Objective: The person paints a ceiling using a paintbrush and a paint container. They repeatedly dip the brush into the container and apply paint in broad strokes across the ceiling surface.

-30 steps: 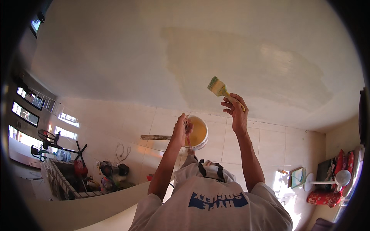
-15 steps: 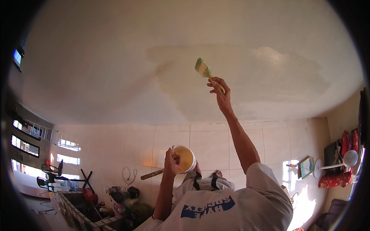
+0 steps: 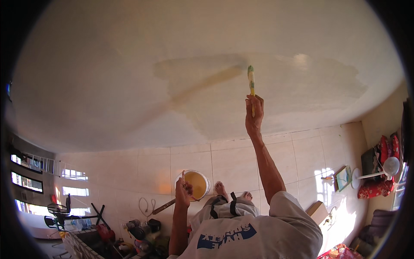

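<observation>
My right hand (image 3: pixel 255 113) is raised with its fingers closed round the handle of a paintbrush (image 3: pixel 251 77). The brush stands edge-on, its greenish bristles up at the wall (image 3: pixel 108 82), beside a darker, damp-looking patch (image 3: pixel 297 80). Lower down, my left hand (image 3: pixel 183 192) grips the near-left rim of a white bucket (image 3: pixel 208 186). Yellowish liquid (image 3: pixel 197 183) shows inside it. A wooden handle (image 3: pixel 163 207) sticks out to the left past this hand; its other end is hidden.
Pale tiles (image 3: pixel 233 162) cover the floor, where my bare feet (image 3: pixel 221 190) stand. At the right are a white stand fan (image 3: pixel 390 166), a framed picture (image 3: pixel 343 178) and a cardboard box (image 3: pixel 317 212). Assorted items (image 3: pixel 142 233) lie at lower left, near an office chair (image 3: pixel 60 211).
The paintbrush has moved right along the wall and turned from its flat side to edge-on. My left hand and the bucket sit slightly lower and further left in view.
</observation>
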A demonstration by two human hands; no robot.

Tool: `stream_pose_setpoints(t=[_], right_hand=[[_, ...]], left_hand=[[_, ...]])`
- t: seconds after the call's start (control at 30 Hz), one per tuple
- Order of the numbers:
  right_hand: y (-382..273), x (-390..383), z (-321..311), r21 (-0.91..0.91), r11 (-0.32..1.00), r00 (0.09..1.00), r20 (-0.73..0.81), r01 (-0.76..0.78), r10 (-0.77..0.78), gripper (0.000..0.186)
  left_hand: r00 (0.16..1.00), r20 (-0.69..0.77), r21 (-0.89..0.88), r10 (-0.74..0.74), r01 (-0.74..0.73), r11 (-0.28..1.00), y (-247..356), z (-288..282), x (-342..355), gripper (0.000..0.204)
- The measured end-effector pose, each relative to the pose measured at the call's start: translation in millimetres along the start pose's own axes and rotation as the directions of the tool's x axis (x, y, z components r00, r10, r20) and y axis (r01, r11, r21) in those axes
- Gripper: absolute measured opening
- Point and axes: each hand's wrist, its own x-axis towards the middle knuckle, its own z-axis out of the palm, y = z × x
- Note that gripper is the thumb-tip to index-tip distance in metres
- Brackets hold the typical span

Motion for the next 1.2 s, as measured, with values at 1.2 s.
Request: stream_pose_setpoints(t=[1.2], right_hand=[[-76, -16, 67, 0.15, 0.974, 0.934, 0.34, -0.172, 0.113, 0.015]], left_hand=[[0.998, 0.036, 0.085, -0.052, 0.048, 0.995, 5, -6, 15, 0.048]])
